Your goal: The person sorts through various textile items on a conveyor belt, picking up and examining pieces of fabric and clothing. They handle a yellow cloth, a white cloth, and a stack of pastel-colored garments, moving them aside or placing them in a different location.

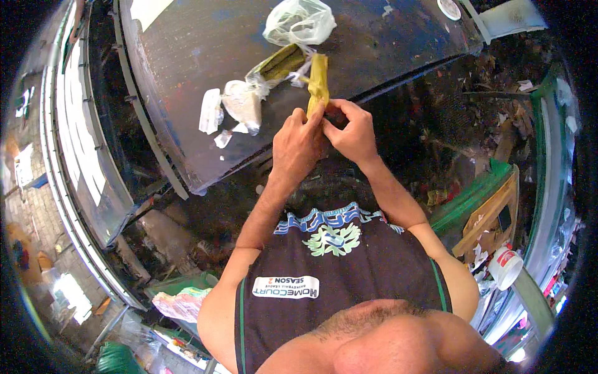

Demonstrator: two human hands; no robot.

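Observation:
A long, narrow yellow-green wrapped piece, leaf-like in look (318, 78), points away from me over the dark table. My left hand (298, 142) is closed around its near end, thumb and fingers pressed together. Beside it, the thumb and forefinger of my right hand (354, 132) pinch at that same end; the fingertips partly hide the grip. Just left of the far end lies a second, wider yellow-green wrapped piece (279, 63), partly in clear plastic. Behind both sits a crumpled clear plastic bag (300, 22).
On the dark table (187, 68), left of my hands, lie a whitish plastic-wrapped item (243, 103), a white crumpled wrapper (210, 111) and a small white scrap (222, 139). A round white lid (448, 9) is at the far right. A white bucket (505, 268) stands at my right.

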